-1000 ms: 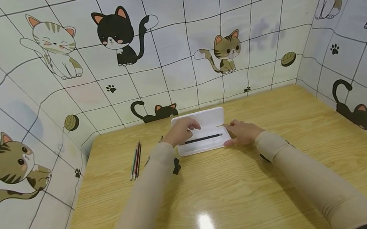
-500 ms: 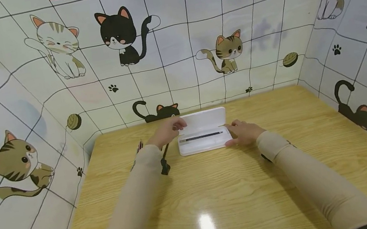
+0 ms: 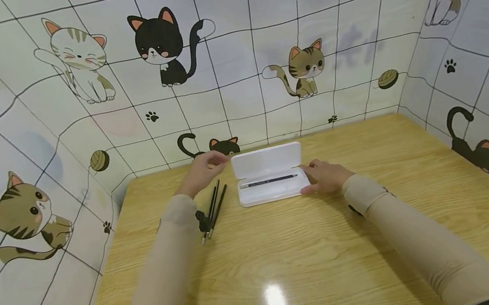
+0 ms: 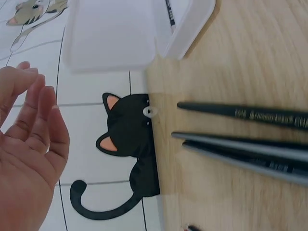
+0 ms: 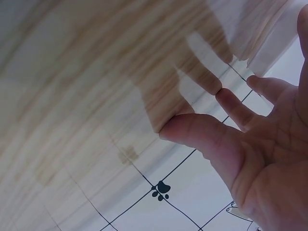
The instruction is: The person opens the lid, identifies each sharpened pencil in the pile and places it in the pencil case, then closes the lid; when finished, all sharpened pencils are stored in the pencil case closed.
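A white pencil case [image 3: 275, 192] lies open on the table, its lid [image 3: 267, 159] tilted back. One dark pencil [image 3: 269, 181] lies lengthwise in its tray. My left hand [image 3: 203, 172] is raised just left of the lid, fingers loosely bent, holding nothing; the left wrist view confirms the bare palm [image 4: 26, 144]. Below that hand, several dark pencils [image 3: 218, 209] lie on the table, partly hidden by the forearm in the head view. Against the case's right end rests my right hand [image 3: 328, 176], thumb and fingers spread. Its fingertips touch the tabletop in the right wrist view [image 5: 250, 130].
The wooden table [image 3: 301, 261] meets a cat-printed backdrop [image 3: 239, 94] behind the case and along both sides. A small dark tip [image 4: 193, 228] shows at the bottom of the left wrist view. A bright reflection lies on the front of the tabletop.
My left hand has moved from over the case leftward and slightly back, uncovering the pencil in the tray and dark pencils beside the case. The coloured pencils at left became hidden. My right hand stayed.
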A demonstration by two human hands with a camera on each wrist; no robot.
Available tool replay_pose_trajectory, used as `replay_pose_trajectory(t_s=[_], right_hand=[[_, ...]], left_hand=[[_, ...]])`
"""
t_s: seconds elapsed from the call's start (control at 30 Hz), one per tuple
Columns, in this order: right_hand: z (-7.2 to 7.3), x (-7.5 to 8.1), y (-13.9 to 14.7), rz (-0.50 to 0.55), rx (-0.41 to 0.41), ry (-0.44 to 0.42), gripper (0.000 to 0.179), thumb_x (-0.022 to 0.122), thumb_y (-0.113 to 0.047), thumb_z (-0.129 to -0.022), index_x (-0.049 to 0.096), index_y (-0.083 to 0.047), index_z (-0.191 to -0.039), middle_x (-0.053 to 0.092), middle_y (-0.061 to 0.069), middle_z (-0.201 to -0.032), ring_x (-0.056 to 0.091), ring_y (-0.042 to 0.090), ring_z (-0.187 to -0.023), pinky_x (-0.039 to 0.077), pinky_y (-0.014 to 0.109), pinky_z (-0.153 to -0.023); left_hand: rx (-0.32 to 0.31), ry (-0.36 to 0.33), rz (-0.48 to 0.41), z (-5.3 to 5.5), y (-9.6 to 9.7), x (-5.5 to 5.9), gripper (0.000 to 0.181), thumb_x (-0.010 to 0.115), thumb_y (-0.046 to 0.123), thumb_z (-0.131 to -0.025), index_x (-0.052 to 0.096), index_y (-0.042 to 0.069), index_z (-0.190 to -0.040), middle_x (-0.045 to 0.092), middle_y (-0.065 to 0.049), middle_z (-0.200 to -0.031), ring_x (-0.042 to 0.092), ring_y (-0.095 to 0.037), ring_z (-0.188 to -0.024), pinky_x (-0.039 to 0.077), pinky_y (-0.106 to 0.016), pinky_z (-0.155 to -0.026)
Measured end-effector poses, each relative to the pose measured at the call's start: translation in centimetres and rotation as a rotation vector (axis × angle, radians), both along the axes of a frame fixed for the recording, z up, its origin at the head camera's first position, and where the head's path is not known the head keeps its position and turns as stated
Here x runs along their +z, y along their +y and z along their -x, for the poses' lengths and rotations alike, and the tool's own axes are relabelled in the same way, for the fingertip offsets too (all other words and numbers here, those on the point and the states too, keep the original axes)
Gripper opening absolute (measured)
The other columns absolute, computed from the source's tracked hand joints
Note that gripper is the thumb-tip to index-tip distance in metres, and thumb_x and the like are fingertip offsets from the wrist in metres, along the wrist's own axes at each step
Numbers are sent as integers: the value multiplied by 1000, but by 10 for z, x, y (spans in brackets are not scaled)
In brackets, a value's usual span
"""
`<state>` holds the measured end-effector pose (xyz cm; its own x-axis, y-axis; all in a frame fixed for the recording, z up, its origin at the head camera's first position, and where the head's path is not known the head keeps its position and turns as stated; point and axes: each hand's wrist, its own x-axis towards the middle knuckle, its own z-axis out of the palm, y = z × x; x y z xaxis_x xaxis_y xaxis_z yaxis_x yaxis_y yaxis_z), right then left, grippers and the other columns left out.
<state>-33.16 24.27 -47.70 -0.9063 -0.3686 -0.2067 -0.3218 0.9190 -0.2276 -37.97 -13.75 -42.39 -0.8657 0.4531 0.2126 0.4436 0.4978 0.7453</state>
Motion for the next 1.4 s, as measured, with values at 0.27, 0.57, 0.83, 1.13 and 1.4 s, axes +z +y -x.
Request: replay_pose_trajectory(t_s=[0.27, 0.57, 0.83, 1.13, 1.4], right_hand=[[-2, 0, 1, 6, -6, 10, 90, 60, -61, -95, 27, -10, -161, 37, 25, -152, 41, 47, -135, 44, 64, -99], [-3, -1, -1, 6, -8, 19, 91, 60, -63, -94, 27, -11, -161, 37, 24, -153, 41, 46, -135, 43, 64, -100], [-2, -1, 2, 1, 3, 9, 89, 58, -62, -96, 24, -14, -163, 34, 24, -155, 38, 47, -139, 41, 66, -102], [-4, 2, 0, 5, 0, 8, 89, 58, -60, -97, 25, -10, -162, 33, 27, -155, 36, 50, -139, 39, 67, -103], [-4, 2, -1, 14, -5, 4, 88, 60, -58, -97, 24, -11, -162, 34, 26, -155, 35, 53, -139, 39, 68, -103]], left_hand=[[72, -28, -20, -3, -26, 3, 18, 60, 13, -103, 67, 8, -119, 66, -12, -119, 58, -28, -110, 49, -49, -92], [144, -133, -3, -11, -61, -6, 28, 54, 18, -107, 59, 5, -131, 59, -16, -129, 56, -37, -115, 50, -49, -88], [200, -174, 43, -12, -86, -15, 35, 52, 20, -108, 53, 7, -141, 56, -20, -133, 56, -36, -120, 49, -55, -97], [243, -315, -4, -24, -108, -19, 40, 48, 14, -108, 45, -3, -144, 49, -28, -137, 53, -45, -123, 50, -56, -99], [285, -409, 28, -20, -121, -26, 44, 48, 11, -106, 42, -4, -147, 48, -28, -141, 54, -43, -122, 58, -45, -89]])
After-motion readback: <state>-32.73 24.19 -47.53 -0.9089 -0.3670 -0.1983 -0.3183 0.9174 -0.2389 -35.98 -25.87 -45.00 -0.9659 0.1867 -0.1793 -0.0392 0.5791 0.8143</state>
